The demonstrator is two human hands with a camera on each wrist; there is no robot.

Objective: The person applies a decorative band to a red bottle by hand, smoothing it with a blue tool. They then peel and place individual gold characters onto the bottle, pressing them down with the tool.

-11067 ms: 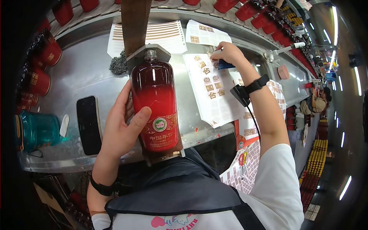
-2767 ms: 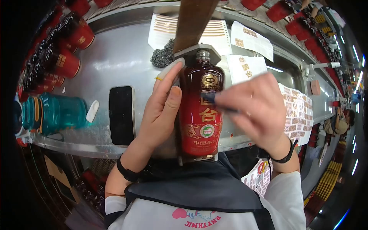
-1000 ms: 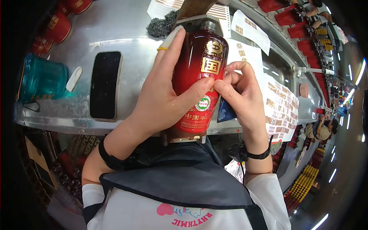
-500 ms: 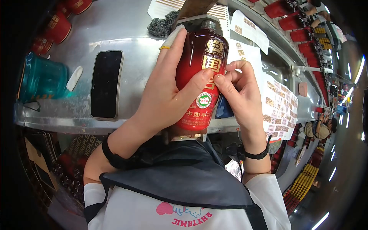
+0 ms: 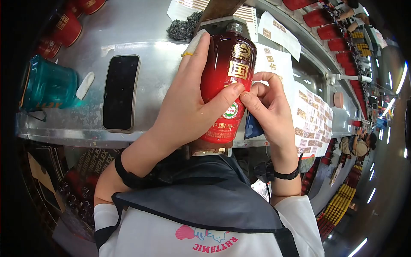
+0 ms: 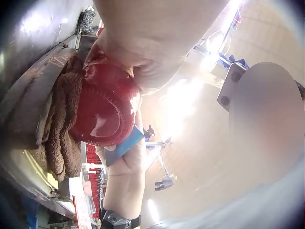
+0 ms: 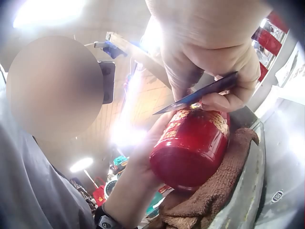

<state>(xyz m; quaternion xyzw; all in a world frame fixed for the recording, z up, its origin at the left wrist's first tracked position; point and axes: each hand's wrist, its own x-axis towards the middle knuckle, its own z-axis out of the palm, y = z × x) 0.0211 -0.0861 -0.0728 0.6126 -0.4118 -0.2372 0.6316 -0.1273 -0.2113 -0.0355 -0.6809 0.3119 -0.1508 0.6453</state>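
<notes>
A dark-to-red bottle (image 5: 213, 64) with gold characters lies on a holder, its neck pointing away from the body. My left hand (image 5: 184, 103) grips it from the left, thumb across its front over part of the gold lettering; one finger wears a white cover. My right hand (image 5: 272, 105) holds a blue flat blade (image 5: 252, 127), and its thumb touches the bottle beside the left thumb. In the right wrist view the blade (image 7: 200, 95) slants out of the curled fingers above the bottle (image 7: 190, 152). A brown cloth (image 7: 221, 183) lies under the bottle.
A phone (image 5: 121, 92), a white piece (image 5: 85, 85) and a teal jug (image 5: 51, 85) are at the left. Steel wool (image 5: 185, 28) lies near the holder. Character sheets (image 5: 274, 64) and a label sheet (image 5: 313, 122) lie right. Red bottles (image 5: 68, 28) stand at the edges.
Earlier my right hand was over the sheets, then blurred above the bottle; now its thumb is at the bottle's front. Over the last second, both thumbs have shifted slightly on the lettering.
</notes>
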